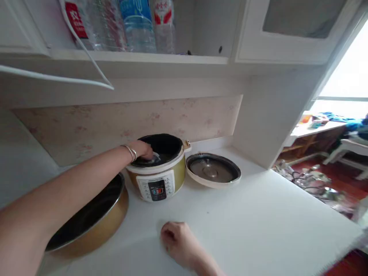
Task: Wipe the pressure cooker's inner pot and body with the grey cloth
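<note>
A gold and white electric cooker (160, 175) stands open on the white counter (258, 222), its dark inside showing. My left hand (143, 149), with bangles at the wrist, reaches into the cooker's mouth and grips a small pale object (154, 158) that I cannot make out. The cooker's lid (213, 170) lies upside down on the counter just to its right. Curled loosely, knuckles up, my right hand (178, 241) rests on the counter in front of the cooker with nothing in it.
A gold pot with a dark inside (89, 218) sits at the left, under my left forearm. Plastic bottles (135, 25) stand on the shelf above. At right the counter ends beside a room with a table and clutter on the floor (313, 184).
</note>
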A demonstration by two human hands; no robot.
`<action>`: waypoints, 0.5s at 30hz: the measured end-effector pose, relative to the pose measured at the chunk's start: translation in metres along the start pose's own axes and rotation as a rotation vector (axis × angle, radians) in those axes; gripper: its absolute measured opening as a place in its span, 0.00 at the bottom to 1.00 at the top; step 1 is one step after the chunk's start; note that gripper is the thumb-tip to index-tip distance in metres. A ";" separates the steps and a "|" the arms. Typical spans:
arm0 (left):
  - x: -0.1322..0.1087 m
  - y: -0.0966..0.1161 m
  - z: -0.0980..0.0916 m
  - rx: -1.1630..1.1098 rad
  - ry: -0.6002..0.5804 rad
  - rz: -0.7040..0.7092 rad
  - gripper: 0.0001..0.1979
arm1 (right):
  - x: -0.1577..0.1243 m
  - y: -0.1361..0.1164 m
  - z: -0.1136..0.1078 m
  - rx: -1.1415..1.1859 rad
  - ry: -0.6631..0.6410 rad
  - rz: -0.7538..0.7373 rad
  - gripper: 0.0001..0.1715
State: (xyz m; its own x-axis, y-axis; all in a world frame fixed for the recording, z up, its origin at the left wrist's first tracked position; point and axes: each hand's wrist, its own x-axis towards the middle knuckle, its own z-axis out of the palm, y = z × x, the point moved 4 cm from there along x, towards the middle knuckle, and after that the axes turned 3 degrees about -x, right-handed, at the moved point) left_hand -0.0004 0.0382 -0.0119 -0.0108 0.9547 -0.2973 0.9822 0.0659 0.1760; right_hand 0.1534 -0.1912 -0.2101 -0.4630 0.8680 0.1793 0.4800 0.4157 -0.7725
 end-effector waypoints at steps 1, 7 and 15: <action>-0.005 0.000 0.002 -0.071 -0.098 -0.037 0.05 | 0.001 -0.001 -0.001 -0.005 0.001 0.010 0.14; -0.017 0.038 0.013 -0.573 -0.430 0.117 0.07 | 0.005 -0.007 -0.002 -0.044 -0.006 0.036 0.13; 0.026 0.070 0.020 -0.988 0.046 0.166 0.06 | 0.007 -0.005 -0.001 -0.041 0.008 0.043 0.14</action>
State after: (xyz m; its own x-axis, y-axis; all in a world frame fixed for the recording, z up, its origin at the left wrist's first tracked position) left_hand 0.0714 0.0623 -0.0259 0.0845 0.9826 -0.1655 0.3760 0.1223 0.9185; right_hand 0.1485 -0.1868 -0.2049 -0.4356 0.8873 0.1515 0.5292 0.3887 -0.7542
